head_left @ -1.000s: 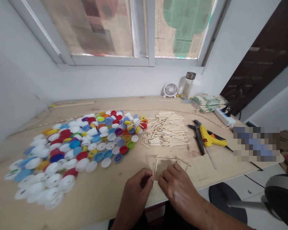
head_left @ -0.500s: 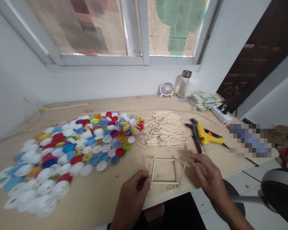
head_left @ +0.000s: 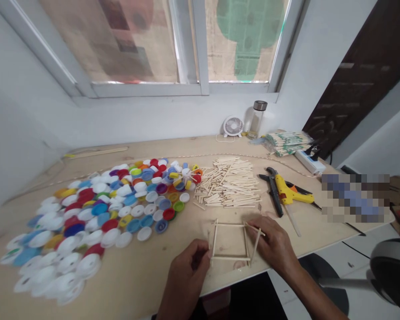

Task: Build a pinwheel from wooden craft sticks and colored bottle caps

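Note:
A small square frame of thin wooden sticks (head_left: pixel 231 258) stands on the table in front of me, with extra sticks jutting out at its left and right sides. My left hand (head_left: pixel 190 269) pinches its left edge between thumb and fingers. At the upper right corner, my right hand (head_left: pixel 273 242) has its fingers closed on a slanting stick; the fingertips are partly hidden. Just beyond the frame lies a heap of short wooden sticks (head_left: pixel 230 182). A yellow glue gun (head_left: pixel 290 193) rests right of the heap, beside a black-handled cutting tool (head_left: pixel 274 195).
Many coloured bottle caps (head_left: pixel 110 213) spread over the table's left side, with a cap-and-stick piece (head_left: pixel 186 174) among them. At the back are a small white fan (head_left: pixel 233 126), a glass bottle (head_left: pixel 256 120), bagged sticks (head_left: pixel 288 142) and a power strip (head_left: pixel 309 162).
My right hand has moved left and closed in on the upper right corner of the stick frame. My left hand stays at the left edge. The view has shifted slightly.

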Tool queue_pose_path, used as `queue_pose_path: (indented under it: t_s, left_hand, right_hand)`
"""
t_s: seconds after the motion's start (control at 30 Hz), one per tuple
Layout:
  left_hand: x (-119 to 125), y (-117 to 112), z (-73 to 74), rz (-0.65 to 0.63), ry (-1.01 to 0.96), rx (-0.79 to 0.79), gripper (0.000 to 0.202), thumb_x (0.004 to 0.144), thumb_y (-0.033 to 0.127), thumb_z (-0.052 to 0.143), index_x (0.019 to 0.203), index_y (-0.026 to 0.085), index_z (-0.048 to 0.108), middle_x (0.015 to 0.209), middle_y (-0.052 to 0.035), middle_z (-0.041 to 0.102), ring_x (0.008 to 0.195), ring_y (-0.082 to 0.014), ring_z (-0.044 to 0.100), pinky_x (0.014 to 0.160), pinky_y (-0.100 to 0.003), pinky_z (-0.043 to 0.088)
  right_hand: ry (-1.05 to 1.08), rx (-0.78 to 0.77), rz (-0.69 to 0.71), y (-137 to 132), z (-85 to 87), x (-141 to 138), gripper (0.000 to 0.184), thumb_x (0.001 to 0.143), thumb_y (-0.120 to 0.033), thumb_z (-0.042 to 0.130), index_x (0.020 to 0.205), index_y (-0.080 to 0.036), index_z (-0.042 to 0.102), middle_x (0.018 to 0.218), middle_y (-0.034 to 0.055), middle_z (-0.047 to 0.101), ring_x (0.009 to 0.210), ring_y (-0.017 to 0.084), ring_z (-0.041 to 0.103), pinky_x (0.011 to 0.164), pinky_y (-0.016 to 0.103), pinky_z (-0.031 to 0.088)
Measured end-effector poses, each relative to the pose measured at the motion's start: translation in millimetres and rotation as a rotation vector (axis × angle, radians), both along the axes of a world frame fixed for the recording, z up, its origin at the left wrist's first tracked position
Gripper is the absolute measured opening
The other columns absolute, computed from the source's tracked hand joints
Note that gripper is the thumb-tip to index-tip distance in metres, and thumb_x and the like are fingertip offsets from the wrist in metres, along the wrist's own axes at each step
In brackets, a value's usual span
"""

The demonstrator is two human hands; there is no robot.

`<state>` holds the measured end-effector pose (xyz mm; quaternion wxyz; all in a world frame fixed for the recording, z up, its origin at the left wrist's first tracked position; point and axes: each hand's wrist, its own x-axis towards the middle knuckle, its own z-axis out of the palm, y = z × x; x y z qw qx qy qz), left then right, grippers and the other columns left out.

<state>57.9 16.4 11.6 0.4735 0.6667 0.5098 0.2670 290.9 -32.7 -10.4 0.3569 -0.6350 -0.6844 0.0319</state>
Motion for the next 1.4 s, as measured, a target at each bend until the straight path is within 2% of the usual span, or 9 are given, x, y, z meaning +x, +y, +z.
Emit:
queue_pose_path:
  t_s: [0.27,0.7,0.9,1.17,1.4]
  left_hand:
    - [-7,-4,-3.0,-0.034,0.029,0.008,0.02,0.081,0.037,0.05,0.071,0.021,0.055,0.061,0.0036,0.055,0.058,-0.0147,0.054,0.056,-0.023,0.041]
    - [-8,-10,3.1,0.008,0.078,0.068,0.016,0.079,0.033,0.053,0.069,0.021,0.056,0.056,0.006,0.05,0.052,-0.0122,0.046,0.053,-0.021,0.036]
    - [-8,-9,-0.7,0.002,0.077,0.053,0.017,0.08,0.034,0.052,0.069,0.021,0.055,0.056,0.0058,0.048,0.052,-0.0122,0.045,0.052,-0.021,0.035]
    - [-6,-10,3.5,0.031,0.056,0.039,0.018,0.08,0.034,0.053,0.066,0.021,0.053,0.056,0.0057,0.048,0.053,-0.0122,0.045,0.054,-0.022,0.037]
    - [-7,-12,1.5,0.084,0.018,0.052,0.017,0.078,0.035,0.054,0.068,0.021,0.055,0.056,0.0056,0.05,0.052,-0.0124,0.047,0.051,-0.021,0.037]
  right_hand:
    - [-0.008,0.045,0.009,6,2.0,-7,0.014,0.091,-0.021,0.052,0.099,-0.021,0.065,0.087,0.0039,0.071,0.081,0.02,0.065,0.076,0.034,0.049]
    - [-0.051,0.059,0.025,11,-2.5,-13,0.018,0.093,-0.019,0.048,0.101,-0.022,0.065,0.093,0.0054,0.071,0.085,0.021,0.065,0.076,0.034,0.049]
    - [-0.08,0.051,0.022,11,-2.8,-13,0.019,0.094,-0.02,0.046,0.102,-0.02,0.064,0.093,0.0064,0.072,0.086,0.022,0.065,0.076,0.035,0.05]
    - [-0.117,0.049,0.018,12,-0.5,-15,0.02,0.094,-0.02,0.045,0.101,-0.02,0.063,0.09,0.0064,0.072,0.082,0.021,0.066,0.073,0.034,0.05]
    - [-0.138,0.063,0.006,12,-1.1,-14,0.019,0.093,-0.02,0.046,0.102,-0.019,0.062,0.094,0.0075,0.072,0.086,0.022,0.067,0.077,0.035,0.051]
